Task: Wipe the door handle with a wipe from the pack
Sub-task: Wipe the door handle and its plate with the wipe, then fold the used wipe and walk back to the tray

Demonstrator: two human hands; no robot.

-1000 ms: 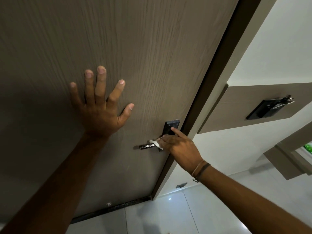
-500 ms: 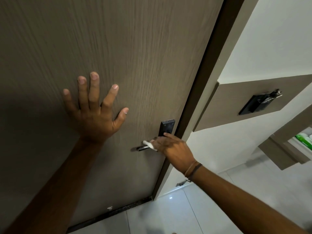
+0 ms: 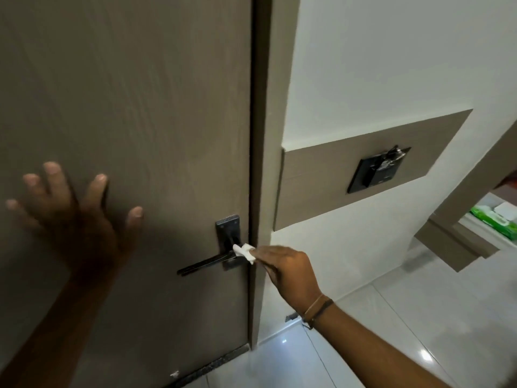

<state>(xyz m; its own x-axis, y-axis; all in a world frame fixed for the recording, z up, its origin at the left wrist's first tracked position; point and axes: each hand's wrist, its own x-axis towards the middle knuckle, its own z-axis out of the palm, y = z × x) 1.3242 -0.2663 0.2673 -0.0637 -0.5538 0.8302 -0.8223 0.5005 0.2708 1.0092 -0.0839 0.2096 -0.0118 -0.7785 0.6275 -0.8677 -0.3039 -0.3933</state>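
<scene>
A dark metal lever door handle (image 3: 205, 265) on a black backplate sits near the right edge of the brown wooden door (image 3: 140, 107). My right hand (image 3: 288, 271) pinches a small crumpled white wipe (image 3: 244, 252) and presses it against the handle's base, by the backplate. My left hand (image 3: 70, 217) lies flat on the door to the left of the handle, fingers spread. A green wipe pack (image 3: 495, 221) lies on a shelf at the far right edge.
The door frame (image 3: 261, 163) runs vertically just right of the handle. A black wall switch plate (image 3: 377, 169) sits on a brown panel on the white wall. Glossy white floor tiles (image 3: 391, 331) spread below. A brown shelf unit (image 3: 458, 247) juts out at right.
My right hand has slid the wipe from the lever's middle back to its base by the backplate. The view has swung, so the door now stands upright. My left hand stays flat on the door.
</scene>
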